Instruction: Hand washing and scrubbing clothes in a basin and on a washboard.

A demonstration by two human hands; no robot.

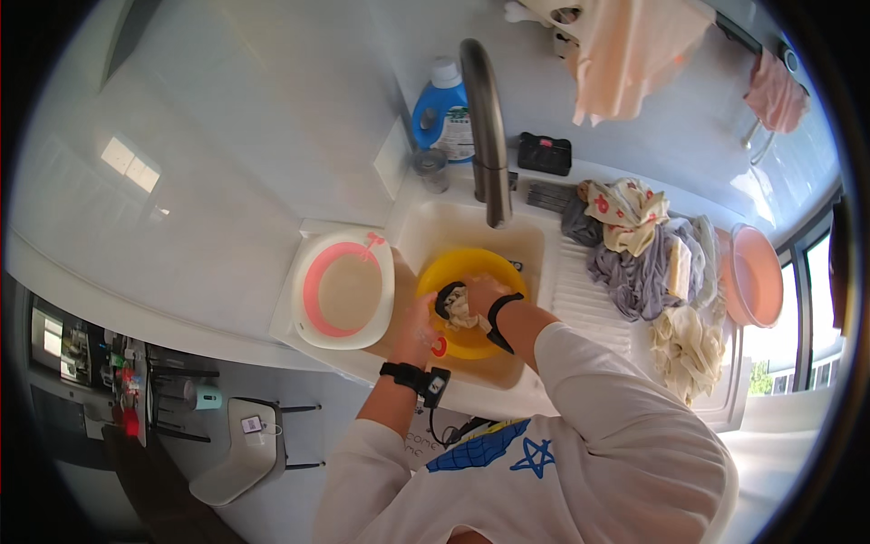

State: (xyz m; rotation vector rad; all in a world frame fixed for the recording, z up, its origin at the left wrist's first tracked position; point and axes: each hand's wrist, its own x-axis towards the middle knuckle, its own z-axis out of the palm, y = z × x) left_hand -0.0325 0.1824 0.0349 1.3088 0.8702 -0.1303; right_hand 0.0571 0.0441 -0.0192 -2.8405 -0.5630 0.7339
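A yellow plastic basin (pixel 501 262) stands in the white sink (pixel 414 221), with water in it. Inside it is a bunched cream cloth with a dark edge (pixel 460 307). My right hand (pixel 485 294) grips this cloth from the right, its fingers partly hidden by the fabric. My left hand (pixel 416 325) is at the basin's left side, close against the cloth's dark edge; its fingertips are too unclear to show whether they hold it. A red mark (pixel 440 347) shows near the basin's front. The grey metal faucet (pixel 488 129) arches above the sink.
Left of the basin sits a white-and-pink basin (pixel 297 292) of cloudy water. Wet clothes (pixel 629 272), a yellowish bar (pixel 679 268) and a cream garment (pixel 688 350) lie on the ribbed drainboard (pixel 578 292). Behind are a blue detergent jug (pixel 435 112) and a pink basin (pixel 756 275).
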